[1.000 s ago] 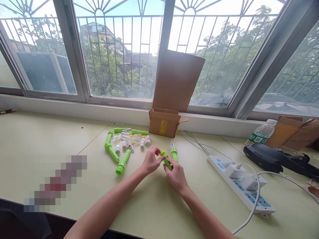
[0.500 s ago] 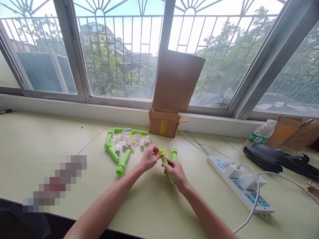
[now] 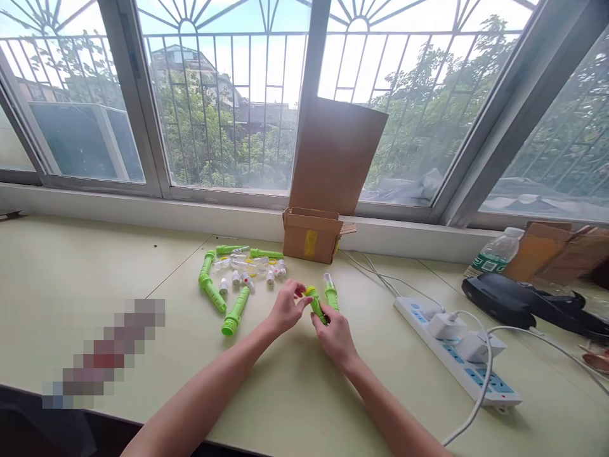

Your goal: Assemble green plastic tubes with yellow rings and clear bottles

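My right hand (image 3: pixel 337 334) is closed around a green plastic flashlight tube (image 3: pixel 317 309), which slants up and away from me. At the tube's far end sits a yellow ring (image 3: pixel 310 290), pinched between the thumb and fingers of my left hand (image 3: pixel 287 309). Whether the ring is fully seated cannot be made out. Just beyond my right hand lies another green flashlight (image 3: pixel 330 292) with a clear ribbed tip. Left of my hands, a loose green tube (image 3: pixel 235 311) rests on the table, its threaded end toward me.
Several white lamp pieces (image 3: pixel 236 277), clear caps (image 3: pixel 236 261) and more green tubes (image 3: pixel 212 293) lie at the back left. An open cardboard box (image 3: pixel 311 238) stands by the window. To the right are a power strip (image 3: pixel 457 349) with cables, a black headset (image 3: pixel 499 301) and a bottle (image 3: pixel 492 254).
The held tube has tipped, so less of its lower end shows below my right hand. My right hand has turned over it slightly; my left hand stays at the yellow ring.
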### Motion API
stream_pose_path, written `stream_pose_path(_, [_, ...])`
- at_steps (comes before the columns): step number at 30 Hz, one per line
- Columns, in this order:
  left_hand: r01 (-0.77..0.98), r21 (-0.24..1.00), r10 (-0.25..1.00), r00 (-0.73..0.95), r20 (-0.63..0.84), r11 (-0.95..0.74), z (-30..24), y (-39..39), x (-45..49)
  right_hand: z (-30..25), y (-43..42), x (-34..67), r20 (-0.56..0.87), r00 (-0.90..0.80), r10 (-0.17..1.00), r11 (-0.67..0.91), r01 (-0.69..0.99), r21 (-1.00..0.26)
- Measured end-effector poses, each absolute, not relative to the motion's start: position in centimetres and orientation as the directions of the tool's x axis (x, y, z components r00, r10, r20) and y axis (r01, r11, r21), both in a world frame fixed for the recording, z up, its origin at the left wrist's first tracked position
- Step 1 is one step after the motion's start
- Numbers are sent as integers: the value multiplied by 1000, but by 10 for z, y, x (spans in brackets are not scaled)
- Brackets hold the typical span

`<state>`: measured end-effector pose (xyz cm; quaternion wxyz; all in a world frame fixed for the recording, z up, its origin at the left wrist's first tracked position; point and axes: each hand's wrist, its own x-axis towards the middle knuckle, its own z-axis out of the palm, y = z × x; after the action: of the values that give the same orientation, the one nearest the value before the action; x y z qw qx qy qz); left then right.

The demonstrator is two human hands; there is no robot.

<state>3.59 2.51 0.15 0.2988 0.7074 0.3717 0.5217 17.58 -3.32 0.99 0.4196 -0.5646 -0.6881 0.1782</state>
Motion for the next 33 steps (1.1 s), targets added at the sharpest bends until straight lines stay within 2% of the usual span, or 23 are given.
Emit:
stream_pose_path(6, [291, 827, 873, 75, 482, -481, 4, 20, 40, 3, -31, 176, 397, -17, 918, 305, 670, -677])
stream_pose_path(12, [153, 901, 914, 67, 400, -405, 8, 22, 39, 5, -30, 177, 397, -31, 917, 308, 688, -657])
stream_pose_path(16, [144, 907, 919, 63, 390, -395, 12, 23, 38, 9, -32, 176, 399, -25, 917, 318, 650, -690])
stream_pose_path(19, [148, 902, 914, 69, 399, -405, 13, 24, 36, 13, -33, 174, 302, 0, 953, 258, 519, -815])
stream_pose_path(22, [132, 899, 908, 87, 410, -418, 14, 27, 32, 18, -35, 173, 89, -13, 996, 90, 232, -968])
stream_pose_path(24, [113, 895, 901, 104, 420, -431, 15, 29, 28, 22, -36, 173, -6, -73, 997, -2, 48, -999])
stream_pose_path(26, [104, 889, 893, 117, 434, -446, 17, 30, 26, 25, -36, 174, -42, -129, 991, -48, -42, -998])
stream_pose_path(29, [121, 877, 885, 111, 453, -465, 21, 28, 25, 23, -36, 173, -26, -124, 992, -27, -10, -1000])
stream_pose_path(33, [162, 867, 882, 72, 465, -470, 20, 22, 30, 15, -35, 172, 103, -44, 994, 109, 173, -979])
